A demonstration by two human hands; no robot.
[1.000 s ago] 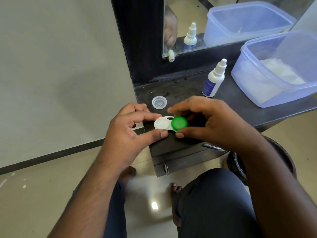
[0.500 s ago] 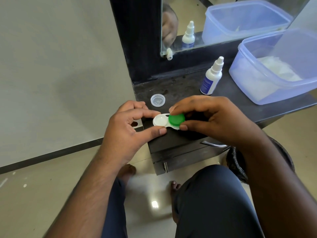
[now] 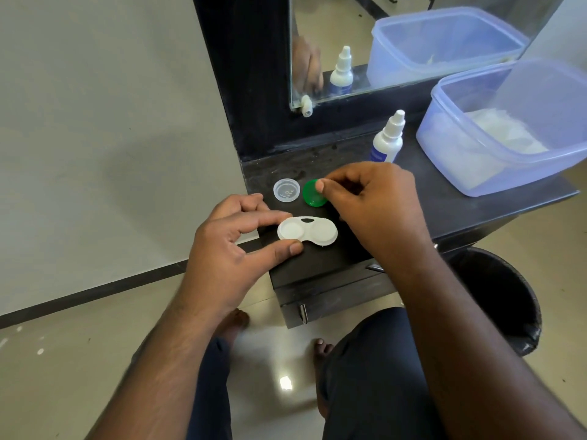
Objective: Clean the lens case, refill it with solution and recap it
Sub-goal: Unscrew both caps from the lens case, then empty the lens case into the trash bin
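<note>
The right hand (image 3: 368,201) pinches a round green plastic cap (image 3: 313,193) between thumb and fingertips, holding it tilted just above the dark countertop (image 3: 444,201), beside a clear round plastic cap (image 3: 286,190) that lies open side up on the surface. The left hand (image 3: 228,249) pinches the left end of the white two-well plastic lens case (image 3: 307,232) between forefinger and thumb, near the counter's front edge; both wells are uncovered. Behind the right hand stands a white dropper bottle with a blue label (image 3: 388,139). Further right sits a translucent blue plastic tub (image 3: 508,128) with white material inside. A mirror (image 3: 397,42) backs the counter, and a black bin (image 3: 502,296) stands on the floor.
</note>
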